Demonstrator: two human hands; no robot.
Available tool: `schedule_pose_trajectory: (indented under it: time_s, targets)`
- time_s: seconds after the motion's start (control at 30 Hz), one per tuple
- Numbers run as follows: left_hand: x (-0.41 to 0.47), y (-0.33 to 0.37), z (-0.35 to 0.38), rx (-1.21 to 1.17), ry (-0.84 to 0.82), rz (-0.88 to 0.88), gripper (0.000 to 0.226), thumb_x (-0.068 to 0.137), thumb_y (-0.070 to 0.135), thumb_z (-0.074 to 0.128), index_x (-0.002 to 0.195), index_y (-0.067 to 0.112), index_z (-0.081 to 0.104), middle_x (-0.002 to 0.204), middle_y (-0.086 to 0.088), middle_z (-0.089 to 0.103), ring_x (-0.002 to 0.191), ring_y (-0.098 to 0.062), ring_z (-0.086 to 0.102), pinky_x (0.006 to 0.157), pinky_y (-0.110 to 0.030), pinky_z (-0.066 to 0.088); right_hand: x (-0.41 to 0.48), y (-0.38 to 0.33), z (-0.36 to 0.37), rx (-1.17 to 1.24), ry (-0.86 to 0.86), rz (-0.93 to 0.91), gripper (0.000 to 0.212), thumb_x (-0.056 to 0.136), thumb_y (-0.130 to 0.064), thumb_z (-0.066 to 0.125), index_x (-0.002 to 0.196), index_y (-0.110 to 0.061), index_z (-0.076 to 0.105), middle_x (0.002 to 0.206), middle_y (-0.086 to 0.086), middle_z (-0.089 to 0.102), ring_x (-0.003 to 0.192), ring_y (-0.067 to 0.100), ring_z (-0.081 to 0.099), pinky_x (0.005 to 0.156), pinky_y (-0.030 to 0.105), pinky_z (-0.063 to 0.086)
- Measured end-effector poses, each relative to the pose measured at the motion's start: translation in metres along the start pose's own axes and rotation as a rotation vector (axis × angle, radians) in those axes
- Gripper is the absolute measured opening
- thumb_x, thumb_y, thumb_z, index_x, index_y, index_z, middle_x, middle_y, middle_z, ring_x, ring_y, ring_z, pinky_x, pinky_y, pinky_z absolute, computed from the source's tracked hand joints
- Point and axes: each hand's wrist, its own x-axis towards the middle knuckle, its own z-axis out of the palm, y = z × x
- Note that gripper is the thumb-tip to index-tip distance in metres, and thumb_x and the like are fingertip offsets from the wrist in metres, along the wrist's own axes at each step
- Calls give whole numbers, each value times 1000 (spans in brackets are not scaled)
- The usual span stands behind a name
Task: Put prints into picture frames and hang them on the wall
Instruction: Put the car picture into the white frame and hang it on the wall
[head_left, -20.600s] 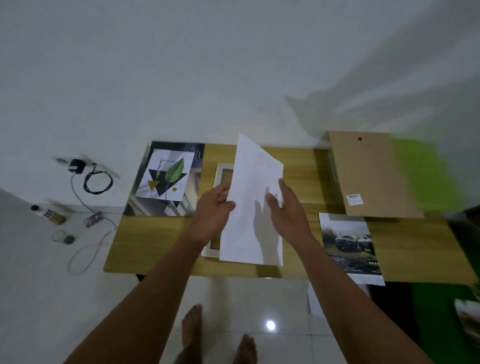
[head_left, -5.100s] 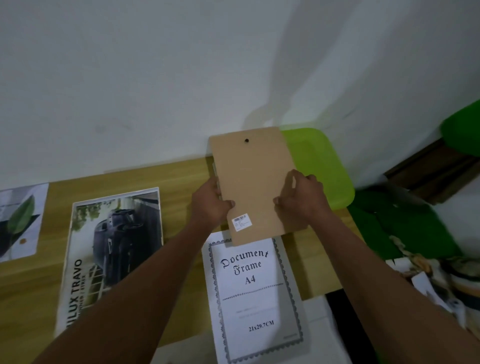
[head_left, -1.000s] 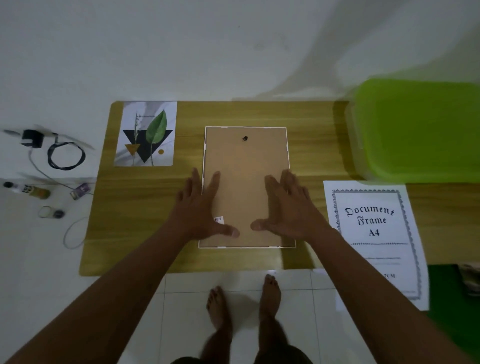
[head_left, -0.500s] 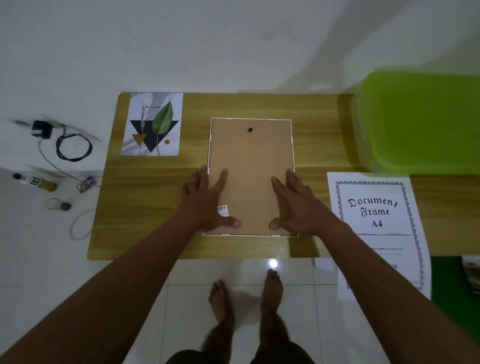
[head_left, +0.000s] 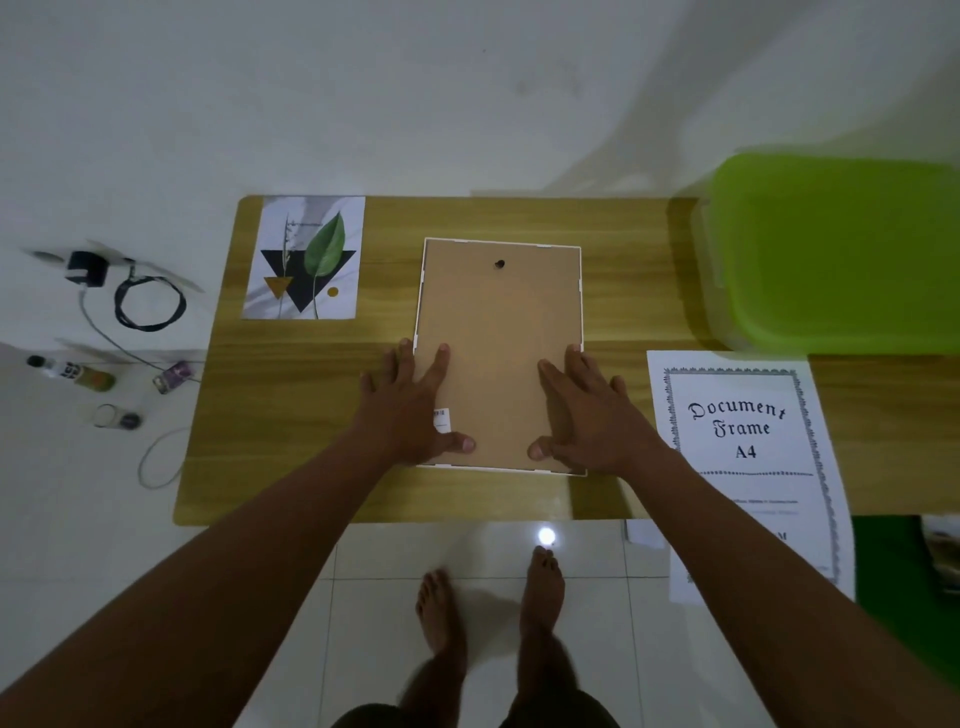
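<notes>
A white picture frame lies face down in the middle of the wooden table, its brown backing board (head_left: 496, 332) facing up with a dark hanger hole near the far edge. My left hand (head_left: 415, 405) lies flat with spread fingers on the board's near left part. My right hand (head_left: 587, 410) lies flat on the near right part, thumb pointing inward. A leaf print (head_left: 306, 260) rests at the table's far left corner. A "Document Frame A4" insert sheet (head_left: 748, 457) lies to the right, overhanging the near edge.
A green plastic lid or bin (head_left: 841, 254) covers the table's far right. The wooden table (head_left: 291, 415) stands against a white wall. On the floor to the left lie a charger with cables (head_left: 130, 296), a small bottle (head_left: 78, 370) and small items. My bare feet stand below the table edge.
The backing board, earlier held up at the right, now sits in the frame at the table's middle. In the last second both hands stay flat on it, shifting only slightly.
</notes>
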Motion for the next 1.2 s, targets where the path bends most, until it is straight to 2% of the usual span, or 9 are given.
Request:
schedule_pose_trajectory:
  time_s: [0.1, 0.17, 0.27, 0.37, 0.43, 0.7, 0.87, 1.07, 1.2]
  targets:
    - [-1, -1, -5, -98, 29, -33, 121, 68, 81, 58, 151, 37, -18, 162, -12, -15, 149, -35, -8, 115, -61, 9, -1, -10, -3, 249, 32, 118, 116, 70, -63, 77, 157, -27, 9, 164, 6, -14, 151, 24, -8, 122, 50, 11]
    - [0, 1, -9, -196, 171, -63, 106, 81, 68, 58, 155, 28, -6, 162, -11, 11, 148, -34, 12, 115, -54, 20, 2, -15, -3, 346, 167, 184, 107, 74, -56, 77, 155, -21, 16, 162, 10, 5, 149, 30, 13, 116, 43, 28]
    - [11, 3, -12, -461, 329, -160, 97, 84, 40, 70, 156, 15, 9, 141, -16, 47, 129, -34, 43, 105, -41, 38, 13, -20, -4, 336, 308, 259, 90, 75, -36, 81, 144, -11, 28, 141, 18, 37, 129, 39, 38, 104, 41, 40]
    - [21, -1, -16, -691, 302, -222, 94, 75, 24, 78, 152, 14, 25, 128, -10, 59, 117, -29, 56, 99, -42, 46, 20, -23, -8, 382, 291, 317, 86, 73, -28, 82, 142, -8, 35, 138, 17, 41, 125, 40, 42, 104, 40, 39]
    - [20, -4, -21, -818, 272, -165, 70, 72, 11, 78, 136, 18, 50, 113, -4, 69, 104, -25, 66, 89, -39, 53, 21, -22, -8, 404, 293, 331, 78, 70, -26, 84, 135, -5, 44, 139, 15, 41, 125, 38, 43, 104, 38, 38]
    - [4, -8, -31, -1319, 149, 5, 76, 78, -13, 64, 132, 36, 44, 109, -10, 70, 98, -30, 69, 79, -40, 58, 17, -21, -12, 600, 293, 357, 86, 74, -20, 83, 146, -3, 39, 150, 8, 34, 136, 27, 36, 105, 24, 29]
    - [-8, -7, -55, -1520, 144, 4, 91, 77, -13, 69, 147, 34, 35, 113, -13, 71, 104, -34, 68, 91, -50, 53, 9, -29, -25, 737, 339, 299, 71, 84, -23, 76, 147, -15, 44, 149, 0, 40, 132, 11, 38, 102, 18, 25]
    - [-36, 20, -100, -1399, 215, 136, 88, 81, -11, 68, 151, 26, 31, 109, -5, 73, 94, -22, 72, 78, -39, 60, 2, -64, -64, 969, 293, 203, 75, 79, -66, 66, 142, -28, 51, 144, -6, 53, 132, 10, 49, 113, 40, 38]
    - [-61, 45, -124, -1260, 224, 269, 75, 78, -6, 72, 141, 29, 50, 109, 3, 73, 95, -17, 72, 82, -42, 59, -12, -91, -113, 1012, 273, 87, 53, 95, -60, 48, 145, -47, 39, 152, -12, 42, 137, 12, 42, 112, 45, 38]
